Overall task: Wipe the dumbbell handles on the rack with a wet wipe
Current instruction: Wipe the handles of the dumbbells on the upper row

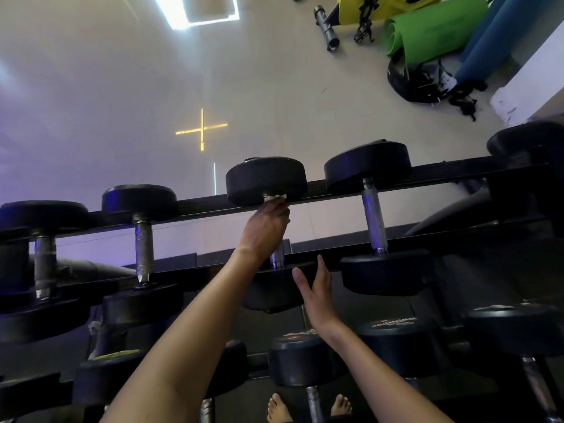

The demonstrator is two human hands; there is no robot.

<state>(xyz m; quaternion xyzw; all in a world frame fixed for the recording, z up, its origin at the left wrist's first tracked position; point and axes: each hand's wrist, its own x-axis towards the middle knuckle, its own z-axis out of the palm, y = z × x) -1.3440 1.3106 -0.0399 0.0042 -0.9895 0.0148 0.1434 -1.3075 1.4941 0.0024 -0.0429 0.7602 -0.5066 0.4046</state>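
Mats [433,35] beyond rack [442,170]; left hand [265,228] grips handle [277,257] w/ wipe [276,196], right hand [317,293] flat.

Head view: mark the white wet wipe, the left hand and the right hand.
white wet wipe [276,197]: head view, on its small exposed strip.
left hand [265,228]: head view, on the back of the hand.
right hand [316,293]: head view, on the middle of the open hand.

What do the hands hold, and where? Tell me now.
Left hand grips the wet wipe around the dumbbell handle, at its far end. Right hand holds nothing.
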